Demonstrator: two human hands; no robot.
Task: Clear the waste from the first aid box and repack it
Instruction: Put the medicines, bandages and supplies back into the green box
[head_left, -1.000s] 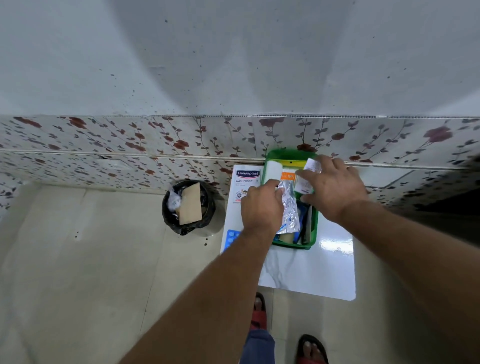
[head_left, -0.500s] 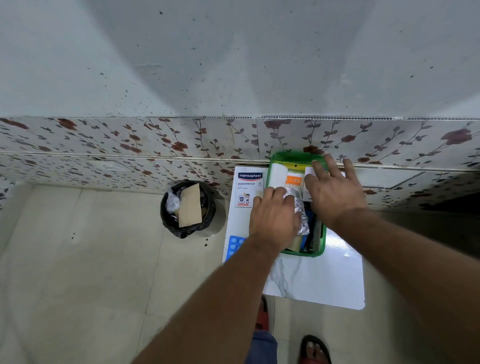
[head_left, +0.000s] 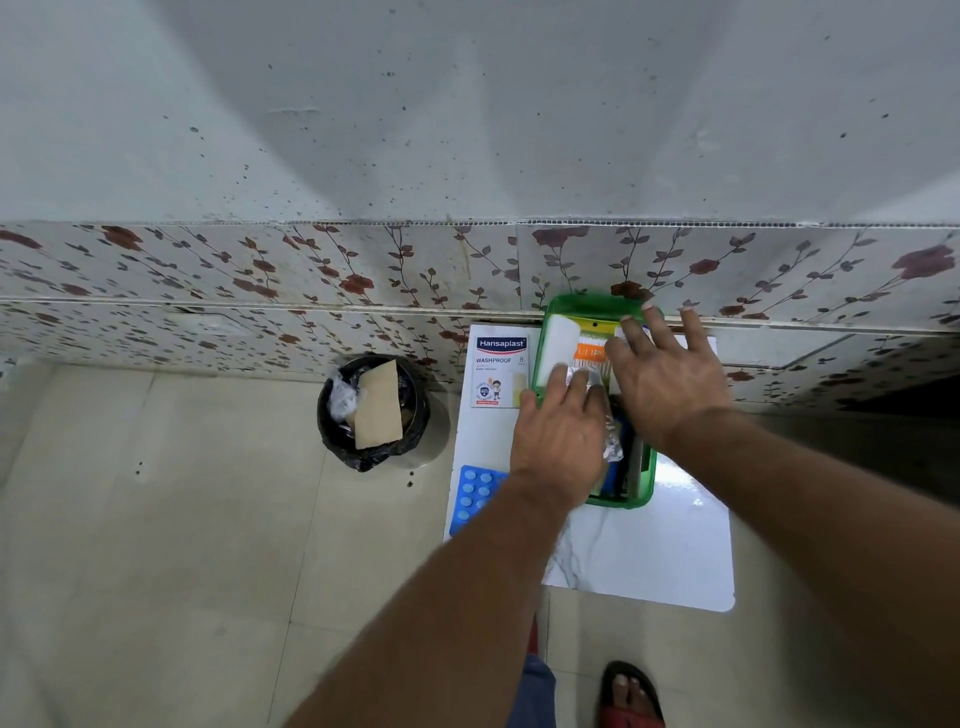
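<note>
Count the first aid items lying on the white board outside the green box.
2: the Hansaplast plaster pack left of the green box, and the blue tablet strip nearer, partly hidden by the left arm. More may be hidden.

We seem to be in a plain room of a home: a speckled painted wall (head_left: 467, 114) above rose-patterned wall tiles (head_left: 260, 275), a beige tiled floor (head_left: 156, 545), a small bag-lined waste bin (head_left: 373, 410), and sandalled feet (head_left: 631, 693) below.

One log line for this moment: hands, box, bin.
left hand: on foil strip | right hand: open, flat over green box | bin: holds waste
</note>
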